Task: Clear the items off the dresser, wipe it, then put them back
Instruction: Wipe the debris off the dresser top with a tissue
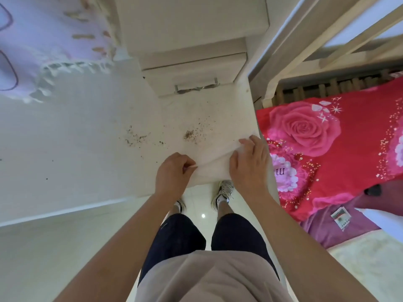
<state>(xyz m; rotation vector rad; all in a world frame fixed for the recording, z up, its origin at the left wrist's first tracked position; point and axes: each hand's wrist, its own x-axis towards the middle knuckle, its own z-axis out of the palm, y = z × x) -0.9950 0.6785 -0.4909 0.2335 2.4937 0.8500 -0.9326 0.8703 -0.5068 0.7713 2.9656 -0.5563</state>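
**Hands readying the wipe cloth at the dresser's near edge**

Left hand (173, 171) is pinching a corner of the white cloth (209, 159) between thumb and curled fingers, wrist bent down, forearm reaching in from below. The cloth is lying rumpled on the near edge of the dresser (76, 138), a raised fold running between the two hands. Right hand (248, 162) is lying over the cloth's right edge, fingers extended and spread, palm down, pressing instead of gripping.

Judgement: wiping step is in hand, and the top is looking cleared apart from a drawer box (189, 83) sitting at the back.

Two crumb patches are showing, the left crumbs (135, 138) and the right crumbs (189, 135), both just beyond the cloth.

For a clean pass, I am suggesting:
- flattening the cloth first
- sweeping the left patch toward the right one
- drawing both to the near edge in one gathered stroke, not scattering them floorward
- watching the right rim, where the red rose bedcover (327, 138) is lying just beside.
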